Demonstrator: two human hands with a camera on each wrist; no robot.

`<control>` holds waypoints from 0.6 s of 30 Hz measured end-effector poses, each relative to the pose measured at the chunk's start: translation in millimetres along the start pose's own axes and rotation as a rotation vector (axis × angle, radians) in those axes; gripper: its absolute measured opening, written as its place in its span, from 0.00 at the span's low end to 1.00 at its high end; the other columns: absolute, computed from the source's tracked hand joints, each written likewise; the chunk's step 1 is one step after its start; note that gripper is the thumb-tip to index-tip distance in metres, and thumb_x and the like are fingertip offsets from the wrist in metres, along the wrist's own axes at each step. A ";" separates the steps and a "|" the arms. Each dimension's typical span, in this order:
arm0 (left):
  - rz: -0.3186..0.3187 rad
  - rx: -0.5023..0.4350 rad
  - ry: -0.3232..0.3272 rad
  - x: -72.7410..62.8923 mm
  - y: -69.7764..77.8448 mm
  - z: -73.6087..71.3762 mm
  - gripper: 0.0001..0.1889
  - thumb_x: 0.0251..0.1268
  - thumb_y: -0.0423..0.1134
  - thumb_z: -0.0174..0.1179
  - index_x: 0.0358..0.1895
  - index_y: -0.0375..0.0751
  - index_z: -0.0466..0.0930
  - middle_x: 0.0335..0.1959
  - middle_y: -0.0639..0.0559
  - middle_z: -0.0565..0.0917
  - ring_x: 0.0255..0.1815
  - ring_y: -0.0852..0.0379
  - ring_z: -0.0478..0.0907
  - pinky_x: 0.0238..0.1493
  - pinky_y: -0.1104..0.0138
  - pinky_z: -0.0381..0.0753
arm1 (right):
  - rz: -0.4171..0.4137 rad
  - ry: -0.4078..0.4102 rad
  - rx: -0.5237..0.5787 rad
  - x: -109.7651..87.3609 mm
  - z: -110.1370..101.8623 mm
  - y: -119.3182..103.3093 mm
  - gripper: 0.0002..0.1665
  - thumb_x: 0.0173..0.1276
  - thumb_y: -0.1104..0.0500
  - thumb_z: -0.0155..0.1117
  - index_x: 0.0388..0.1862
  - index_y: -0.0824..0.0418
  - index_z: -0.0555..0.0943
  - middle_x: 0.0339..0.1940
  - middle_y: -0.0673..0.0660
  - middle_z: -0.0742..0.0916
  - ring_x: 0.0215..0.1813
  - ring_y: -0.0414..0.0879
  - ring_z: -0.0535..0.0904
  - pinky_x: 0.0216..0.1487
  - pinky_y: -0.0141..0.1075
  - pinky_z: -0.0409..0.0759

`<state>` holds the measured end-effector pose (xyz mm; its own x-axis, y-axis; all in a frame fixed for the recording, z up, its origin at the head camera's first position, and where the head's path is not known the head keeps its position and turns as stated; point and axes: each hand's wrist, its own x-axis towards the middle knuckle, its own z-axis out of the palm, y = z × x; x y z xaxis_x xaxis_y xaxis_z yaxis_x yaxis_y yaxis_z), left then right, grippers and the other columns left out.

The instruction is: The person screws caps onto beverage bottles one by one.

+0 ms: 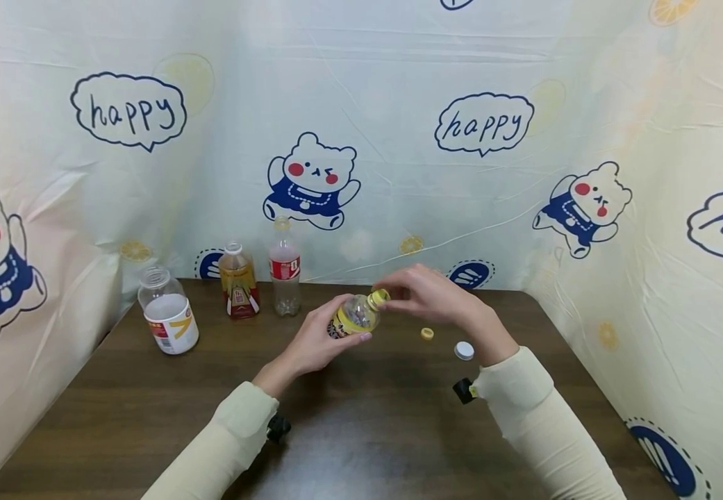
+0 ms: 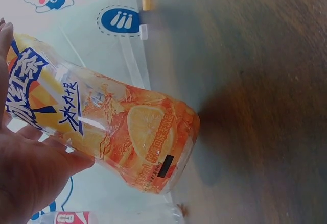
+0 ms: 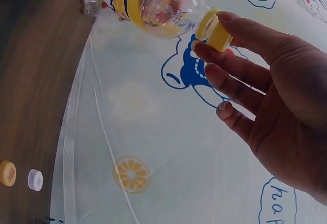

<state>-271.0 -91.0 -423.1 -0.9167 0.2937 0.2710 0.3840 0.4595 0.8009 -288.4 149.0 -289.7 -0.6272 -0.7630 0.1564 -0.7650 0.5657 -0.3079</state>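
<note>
Printed backdrop, bears and "happy" bubbles, hangs behind a dark wood-look table. We have the yellow-labelled bottle over the middle of it, tilted, neck up and toward the right; can't tell if its base touches the wood. Left hand is wrapped round the body, thumb on the near side. Right hand has the yellow cap pinched between thumb and index finger, other fingers loosely bent and off the bottle. Cap sits at the neck; we can't tell how far it is threaded.

Handling, our read: thin plastic, no drink shows through the clear shoulder, so likely light and easy to dent. Smooth label could slip under a loose grip. We'd hold the body just below the shoulder, firm but not crushing. Cap looks small and stiff, best taken by its side with fingertips while the neck is held steady.

Toward the back left of the table we have a wide-mouthed jar, an amber bottle and a red-labelled bottle, all upright. Loose yellow-orange cap and white cap lie near each other below the right hand
</note>
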 end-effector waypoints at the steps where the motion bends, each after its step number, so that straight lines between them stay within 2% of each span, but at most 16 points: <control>1: -0.001 0.000 -0.002 -0.1 0.3 -0.1 0.39 0.59 0.60 0.73 0.72 0.61 0.67 0.60 0.57 0.79 0.54 0.54 0.77 0.58 0.55 0.82 | -0.004 -0.001 0.004 -0.1 -0.6 0.4 0.18 0.70 0.54 0.72 0.57 0.54 0.86 0.36 0.44 0.87 0.33 0.41 0.78 0.34 0.35 0.81; 11: -0.002 -0.013 -0.016 -1.5 1.0 0.7 0.38 0.59 0.60 0.73 0.71 0.63 0.67 0.59 0.58 0.79 0.54 0.55 0.78 0.58 0.56 0.82 | -0.012 -0.016 0.019 0.2 -1.8 1.3 0.18 0.69 0.53 0.73 0.56 0.54 0.87 0.35 0.43 0.88 0.33 0.43 0.80 0.33 0.35 0.81; 18: 0.013 -0.010 -0.014 0.2 0.7 1.7 0.37 0.58 0.61 0.73 0.70 0.63 0.68 0.59 0.59 0.79 0.53 0.56 0.78 0.56 0.58 0.82 | 0.053 0.000 -0.045 3.0 0.0 -1.4 0.11 0.70 0.47 0.72 0.42 0.52 0.87 0.26 0.42 0.84 0.27 0.41 0.77 0.28 0.34 0.78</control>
<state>-270.8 -89.2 -423.4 -0.9100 0.3112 0.2740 0.3946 0.4476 0.8024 -289.2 145.9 -288.9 -0.6670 -0.7317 0.1406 -0.7364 0.6186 -0.2737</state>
